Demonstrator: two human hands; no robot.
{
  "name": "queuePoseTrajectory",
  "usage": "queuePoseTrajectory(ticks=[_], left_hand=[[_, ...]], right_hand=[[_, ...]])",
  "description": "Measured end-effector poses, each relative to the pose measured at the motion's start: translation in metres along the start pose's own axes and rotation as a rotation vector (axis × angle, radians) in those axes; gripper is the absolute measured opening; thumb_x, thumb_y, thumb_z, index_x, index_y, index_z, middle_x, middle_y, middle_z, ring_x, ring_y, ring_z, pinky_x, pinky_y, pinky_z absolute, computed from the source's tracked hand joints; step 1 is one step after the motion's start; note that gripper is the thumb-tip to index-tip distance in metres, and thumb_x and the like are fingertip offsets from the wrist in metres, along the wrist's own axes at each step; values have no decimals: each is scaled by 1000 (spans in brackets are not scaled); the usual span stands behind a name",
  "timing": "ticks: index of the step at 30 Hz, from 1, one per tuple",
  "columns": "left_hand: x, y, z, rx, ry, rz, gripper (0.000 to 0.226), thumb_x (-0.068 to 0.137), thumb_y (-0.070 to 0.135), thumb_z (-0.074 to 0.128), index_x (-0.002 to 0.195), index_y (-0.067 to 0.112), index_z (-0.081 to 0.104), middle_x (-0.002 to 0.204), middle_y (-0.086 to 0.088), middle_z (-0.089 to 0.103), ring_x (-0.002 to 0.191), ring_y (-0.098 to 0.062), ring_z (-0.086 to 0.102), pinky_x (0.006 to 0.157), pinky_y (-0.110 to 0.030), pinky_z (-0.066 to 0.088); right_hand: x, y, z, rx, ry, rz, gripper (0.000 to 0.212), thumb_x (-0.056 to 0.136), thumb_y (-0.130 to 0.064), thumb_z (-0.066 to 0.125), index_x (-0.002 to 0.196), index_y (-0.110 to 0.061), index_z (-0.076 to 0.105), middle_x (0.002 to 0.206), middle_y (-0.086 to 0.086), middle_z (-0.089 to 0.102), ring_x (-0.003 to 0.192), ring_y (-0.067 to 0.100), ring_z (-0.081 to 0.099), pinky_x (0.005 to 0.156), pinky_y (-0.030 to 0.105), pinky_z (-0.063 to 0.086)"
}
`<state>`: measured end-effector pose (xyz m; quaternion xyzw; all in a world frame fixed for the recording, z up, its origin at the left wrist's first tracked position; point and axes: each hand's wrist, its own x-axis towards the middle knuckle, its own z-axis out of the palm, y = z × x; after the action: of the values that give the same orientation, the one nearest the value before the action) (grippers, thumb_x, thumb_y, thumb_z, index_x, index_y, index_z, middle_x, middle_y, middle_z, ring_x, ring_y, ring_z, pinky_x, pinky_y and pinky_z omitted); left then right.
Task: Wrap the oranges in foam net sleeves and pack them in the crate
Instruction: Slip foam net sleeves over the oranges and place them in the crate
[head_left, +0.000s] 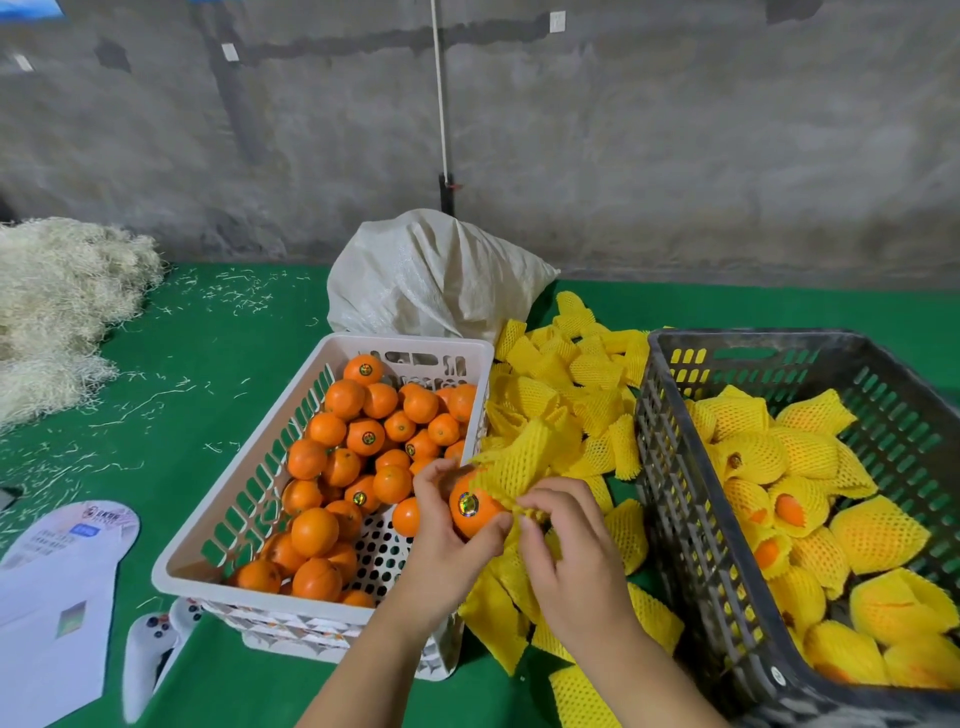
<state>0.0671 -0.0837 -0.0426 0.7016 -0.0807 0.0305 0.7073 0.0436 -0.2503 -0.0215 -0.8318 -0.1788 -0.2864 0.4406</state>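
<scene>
Bare oranges are heaped in the white basket. Just beside its right rim, an orange (stickered) is gripped by the left hand, while a yellow foam net sleeve touching it is pinched by the right hand. Sleeved oranges are packed in the dark crate.

Stickered orange half-sleeved in yellow foam net; wrapped oranges in dark crate.
</scene>
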Motion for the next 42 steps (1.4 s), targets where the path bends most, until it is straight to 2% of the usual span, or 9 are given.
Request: queuePoseTrajectory(ticks=[3, 7, 10, 13, 18, 22, 28, 36, 42], left_hand=[[-3, 1, 5, 143, -78, 56, 72, 95, 36, 79, 152, 41, 35, 119, 8, 63, 105, -16, 69, 86, -37, 57], [-2, 1, 7, 498, -84, 291, 17, 98, 36, 72, 109, 45, 64, 112, 19, 67, 152, -14, 29, 120, -32, 31], [-4, -2, 6, 279, -103, 55, 83, 95, 44, 75, 162, 46, 26, 101, 15, 62, 97, -6, 64, 83, -39, 56], [-9, -7, 1, 223, -101, 48, 107, 95, 43, 76, 161, 57, -7, 66, 11, 45, 51, -18, 39, 48, -34, 31], [-7, -5, 1, 360, -163, 108, 76, 100, 43, 71, 162, 48, 28, 131, 15, 62, 57, -26, 50, 51, -43, 49], [-12, 8, 8, 51, -90, -20, 64, 95, 43, 78, 151, 45, 47, 89, -14, 71, 69, -35, 68, 66, -39, 59], [-20, 18, 28, -327, -152, -193, 72, 85, 25, 89, 138, 55, 50, 107, -16, 72, 97, -35, 72, 90, -49, 61], [-13, 26, 28, -3, 72, -22, 56, 85, 27, 88, 132, 38, 58, 84, 5, 68, 64, -8, 55, 59, -20, 47], [-17, 20, 37, -351, 179, -157, 44, 82, 17, 79, 121, 35, 67, 94, -9, 74, 78, -22, 71, 76, -34, 60]], right_hand=[[5, -4, 0, 31, 11, 24, 16, 101, -23, 51, 115, -22, 60, 124, -9, 54, 118, 10, 55, 94, 22, 49], [5, -1, -2, -176, -113, -64, 21, 100, -23, 47, 113, -23, 65, 121, -9, 56, 109, 15, 55, 86, 34, 54], [6, 5, -7, -247, -112, -84, 24, 100, -25, 48, 113, -22, 68, 117, -8, 57, 105, 17, 56, 83, 34, 54], [9, 7, -10, -280, -113, -100, 25, 99, -26, 49, 112, -21, 70, 113, -4, 59, 102, 20, 56, 82, 35, 54], [13, 7, -13, -193, -244, -87, 31, 95, -14, 59, 125, -23, 64, 118, -2, 53, 106, 22, 54, 79, 38, 56], [17, 12, -21, -149, -177, 17, 53, 91, -3, 65, 138, -26, 56, 131, -9, 46, 122, 15, 47, 94, 21, 45], [22, 8, -24, -120, -71, 40, 39, 95, -4, 56, 131, -16, 66, 123, -4, 54, 113, 20, 57, 89, 30, 54], [21, 4, -25, -232, -47, -186, 34, 97, -19, 54, 124, -10, 72, 106, 6, 62, 96, 25, 60, 76, 38, 56], [14, 2, -22, -184, -62, -148, 33, 96, -17, 56, 128, -17, 65, 116, -1, 52, 106, 20, 55, 84, 28, 50]])
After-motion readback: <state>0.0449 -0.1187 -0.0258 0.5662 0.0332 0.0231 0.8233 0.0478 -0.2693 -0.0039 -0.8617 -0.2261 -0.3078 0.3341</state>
